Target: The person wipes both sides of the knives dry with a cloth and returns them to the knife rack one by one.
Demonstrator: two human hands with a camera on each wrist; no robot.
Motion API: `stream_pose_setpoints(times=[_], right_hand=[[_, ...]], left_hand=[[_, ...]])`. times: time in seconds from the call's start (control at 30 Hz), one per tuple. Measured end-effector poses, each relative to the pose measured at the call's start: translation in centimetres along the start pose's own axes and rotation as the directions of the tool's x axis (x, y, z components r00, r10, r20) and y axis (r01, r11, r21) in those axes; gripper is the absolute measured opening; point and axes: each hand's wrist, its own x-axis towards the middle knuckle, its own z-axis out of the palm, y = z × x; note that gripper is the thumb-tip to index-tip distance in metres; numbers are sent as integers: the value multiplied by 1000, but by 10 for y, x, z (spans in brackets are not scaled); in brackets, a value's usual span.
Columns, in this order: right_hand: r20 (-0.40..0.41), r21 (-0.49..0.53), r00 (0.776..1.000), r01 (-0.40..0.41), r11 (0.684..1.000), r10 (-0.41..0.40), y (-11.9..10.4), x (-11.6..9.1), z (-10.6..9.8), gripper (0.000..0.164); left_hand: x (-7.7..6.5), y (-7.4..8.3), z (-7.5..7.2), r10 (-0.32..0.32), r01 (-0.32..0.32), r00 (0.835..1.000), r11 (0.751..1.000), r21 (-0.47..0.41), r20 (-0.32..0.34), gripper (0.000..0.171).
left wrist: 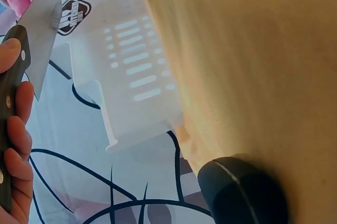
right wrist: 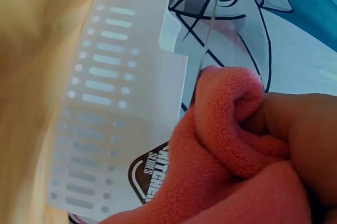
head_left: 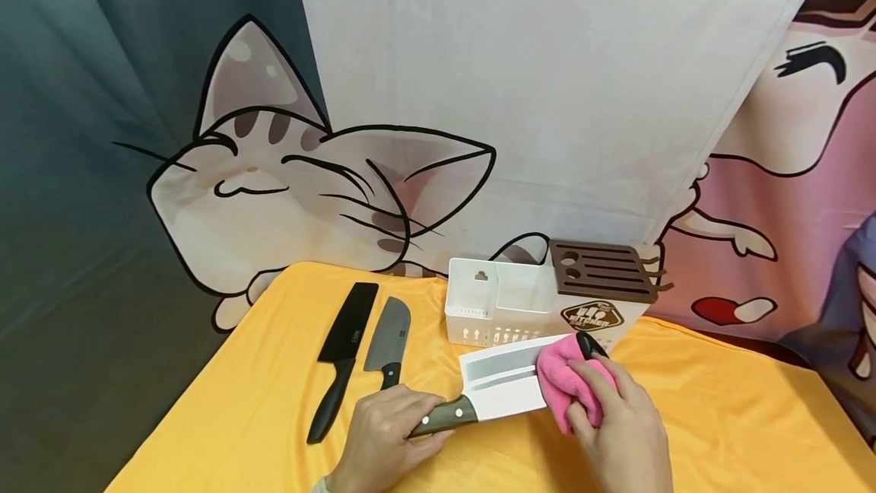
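Observation:
My left hand grips the dark green, riveted handle of a broad cleaver, its blade pointing right and slightly up. In my right hand a pink cloth is bunched and pinched, folded over the far end of the blade. The right wrist view shows the cloth bulging between thumb and fingers, with the blade seen as a thin edge beyond it. Fingers of the left hand wrap the handle in the left wrist view.
Left of the hands lie a black knife and a grey-bladed knife on the yellow cloth. Behind the cleaver stands a white kitchen rack with a brown slotted top. A black curved piece shows beside the pink cloth. Printed curtains hang behind.

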Motion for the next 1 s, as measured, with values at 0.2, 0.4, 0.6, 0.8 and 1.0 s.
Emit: stream_pose_setpoints(times=[0.2,0.4,0.6,0.8,1.0], right_hand=[[39,-8,998,41,999,-41,-6,-2,-1,48],[52,-18,994,93,996,-92,-13,-5,0,46],[98,-26,990,109,994,-106,-21,-7,1,47],[125,-38,986,120,992,-115,-26,-8,3,49],[134,-22,982,134,991,-130,-32,-8,5,46]], left_hand=[[0,0,-1,-6,6,1000,1000,10,5,31],[0,1,-1,-7,7,1000,1000,16,8,32],[1,1,0,-1,1,1000,1000,20,10,32],[0,1,1,4,-4,1000,1000,25,16,32],[-1,2,3,10,-11,1000,1000,26,16,31]])
